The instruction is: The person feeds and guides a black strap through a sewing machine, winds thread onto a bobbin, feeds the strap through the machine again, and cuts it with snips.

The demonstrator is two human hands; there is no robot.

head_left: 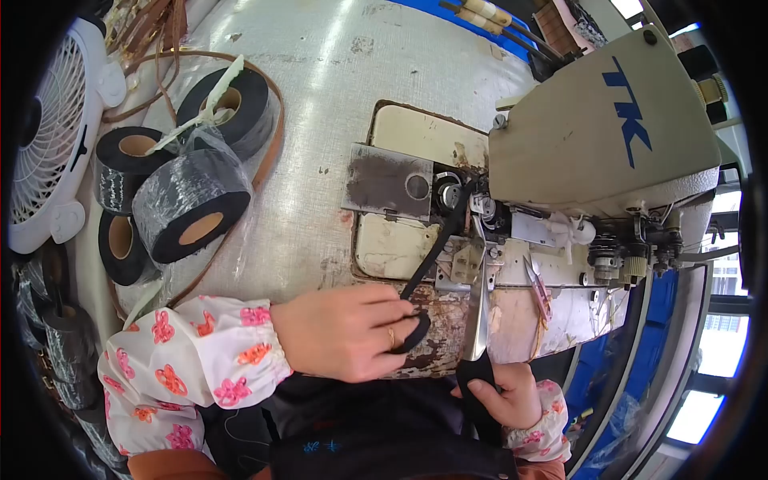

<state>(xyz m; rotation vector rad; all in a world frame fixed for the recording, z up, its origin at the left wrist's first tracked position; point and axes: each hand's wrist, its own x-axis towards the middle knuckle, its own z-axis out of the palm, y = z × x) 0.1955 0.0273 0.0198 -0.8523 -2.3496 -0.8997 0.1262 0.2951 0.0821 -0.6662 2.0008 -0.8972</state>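
Note:
My left hand (344, 332) is closed on a narrow black strip (430, 262), with a ring showing on one finger. That strip runs up from my fingers to the needle area of a sewing machine (576, 120), and its end loops beside my fingers. Low at the right, my right hand (514, 394) grips a wider black fabric band (478, 384), the thumb lying on top. The band enters the lower end of a long metal folder guide (477, 320) that leads up to the presser area. Machine parts partly hide the needle.
Several rolls of black tape (192, 204), some in clear plastic, lie on the left of the table (308, 160). A white fan (60, 128) stands at the far left. Small thread snips (538, 288) lie right of the guide. A metal slide plate (388, 180) adjoins the needle area.

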